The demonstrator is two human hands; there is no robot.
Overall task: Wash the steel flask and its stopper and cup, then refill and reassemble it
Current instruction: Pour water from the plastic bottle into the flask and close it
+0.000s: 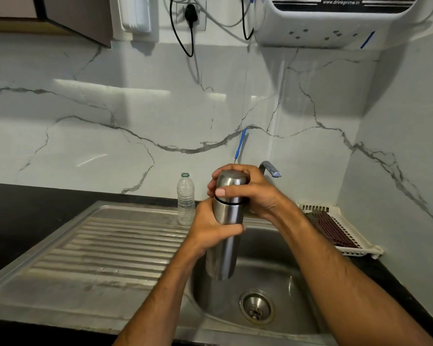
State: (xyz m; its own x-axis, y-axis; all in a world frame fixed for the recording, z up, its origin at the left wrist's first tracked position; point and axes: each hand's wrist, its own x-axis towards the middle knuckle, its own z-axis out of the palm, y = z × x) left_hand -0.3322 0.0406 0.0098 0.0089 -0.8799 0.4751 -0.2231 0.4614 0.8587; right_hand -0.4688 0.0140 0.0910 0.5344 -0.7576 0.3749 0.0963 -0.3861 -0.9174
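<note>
A tall steel flask (225, 248) is held upright over the sink basin (280, 278). My left hand (208, 228) wraps around its body just below a thin black ring. The steel cup (231, 187) sits on top of the flask, and my right hand (248, 188) is closed around it from the right and behind. The stopper is hidden under the cup.
A steel tap (270, 168) curves out behind my right hand. An uncapped plastic bottle (185, 199) stands at the back of the ribbed drainboard (105, 250). A white rack (340, 228) lies on the right counter. A water purifier (335, 18) hangs on the wall above.
</note>
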